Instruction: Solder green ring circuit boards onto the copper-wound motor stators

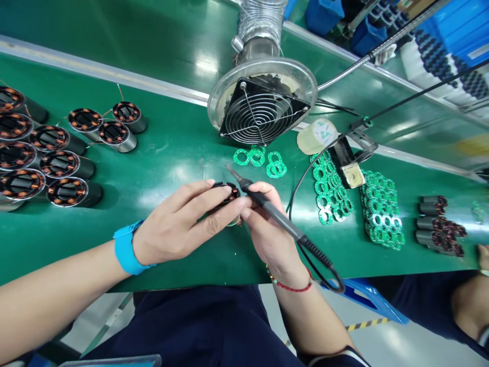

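Clasping the core [234, 191] beneath it, the left hand [178, 221] meets the right hand [274, 242], which grips a soldering iron [275, 215].

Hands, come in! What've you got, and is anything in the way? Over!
Left hand on dark round part, fingers hiding most of it. Right hand holding soldering iron. Iron's cable loops close by right wrist.

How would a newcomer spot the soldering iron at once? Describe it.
Find the black fan in the round hood over the green bench. Just below it in the picture, the right hand grips the soldering iron. Unlike the ring-shaped green boards and copper-wound cylinders nearby, it is long, dark and pen-like, with a thin tip and a black cable at its other end.
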`<state>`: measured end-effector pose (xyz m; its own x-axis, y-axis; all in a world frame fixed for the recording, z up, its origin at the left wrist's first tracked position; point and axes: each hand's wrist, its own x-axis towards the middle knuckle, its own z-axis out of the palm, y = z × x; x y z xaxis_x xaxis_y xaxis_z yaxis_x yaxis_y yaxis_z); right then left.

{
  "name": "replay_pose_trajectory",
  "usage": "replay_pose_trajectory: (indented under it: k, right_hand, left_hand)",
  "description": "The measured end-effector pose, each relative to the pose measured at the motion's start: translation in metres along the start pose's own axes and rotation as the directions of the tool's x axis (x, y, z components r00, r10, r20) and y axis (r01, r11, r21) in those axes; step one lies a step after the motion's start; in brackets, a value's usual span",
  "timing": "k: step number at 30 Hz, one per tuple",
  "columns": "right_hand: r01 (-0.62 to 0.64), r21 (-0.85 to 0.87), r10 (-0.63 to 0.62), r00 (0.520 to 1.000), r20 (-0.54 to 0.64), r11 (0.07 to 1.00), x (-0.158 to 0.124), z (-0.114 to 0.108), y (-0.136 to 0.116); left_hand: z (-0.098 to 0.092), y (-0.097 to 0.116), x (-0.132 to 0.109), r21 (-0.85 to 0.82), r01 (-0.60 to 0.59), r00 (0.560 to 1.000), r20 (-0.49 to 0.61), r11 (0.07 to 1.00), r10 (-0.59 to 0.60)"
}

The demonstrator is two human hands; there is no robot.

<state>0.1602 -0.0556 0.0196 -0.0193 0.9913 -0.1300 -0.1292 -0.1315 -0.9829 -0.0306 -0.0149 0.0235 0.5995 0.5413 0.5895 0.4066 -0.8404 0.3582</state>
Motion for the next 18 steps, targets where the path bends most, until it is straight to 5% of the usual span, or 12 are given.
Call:
replay_pose_trajectory:
  k: [3,6,8,10,14,18]
  right_hand:
    - [-0.130,0.263,0.122,0.991,0.046,0.956,0.000,0.004,0.002]
    - [-0.078,0.245,0.081,0.997,-0.003,0.966,-0.001,0.007,0.006]
    - [-0.019,0.142,0.024,0.999,-0.038,0.990,-0.003,0.006,0.007]
    - [0.015,0.015,-0.014,0.999,-0.041,1.000,-0.004,0.003,0.006]
    - [0.156,-0.216,-0.171,0.984,-0.051,0.964,-0.003,-0.005,0.002]
    - [0.368,-0.372,-0.371,0.926,0.065,0.852,-0.001,-0.009,0.000]
  left_hand:
    - [0.001,0.005,0.000,-0.055,0.121,0.992,-0.031,0.991,-0.123]
    - [0.004,0.010,0.000,-0.198,0.344,0.938,0.031,0.918,-0.345]
    - [0.005,0.012,0.002,-0.342,0.525,0.847,0.123,0.779,-0.517]
    - [0.005,0.013,0.005,-0.471,0.685,0.710,0.260,0.556,-0.655]
    - [0.003,0.011,0.016,-0.557,0.812,0.511,0.537,0.172,-0.671]
    - [0.002,0.007,0.018,-0.534,0.843,0.463,0.652,0.070,-0.600]
